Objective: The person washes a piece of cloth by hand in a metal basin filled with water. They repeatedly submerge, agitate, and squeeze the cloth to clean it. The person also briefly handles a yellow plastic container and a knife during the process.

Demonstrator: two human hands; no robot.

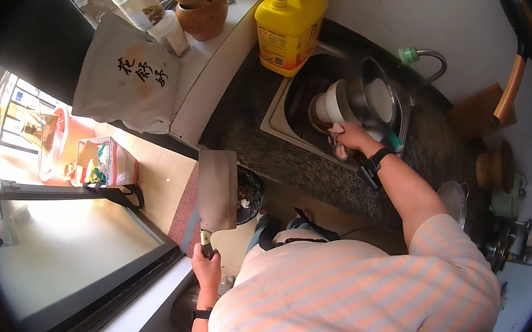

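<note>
My left hand (206, 263) grips the dark handle of a broad cleaver (218, 190), its blade pointing away from me above the floor, left of the counter. At the near edge of a metal sink (278, 117), my right hand (352, 137) is closed on a crumpled, pinkish-grey cloth (339, 147). Beyond this hand, stacked bowls (336, 101) and a metal pan (370, 74) sit in the sink. A green object (393, 141) lies beside my right wrist. Part of the cloth is hidden by my fingers.
A yellow pump jug (289, 29) stands at the sink's far left corner, and a curved faucet (436, 61) at its right. The ledge holds a wooden mortar (203, 16), plastic jars (169, 31) and a pale bag (128, 78). Below the counter is a black-lined bin (253, 208).
</note>
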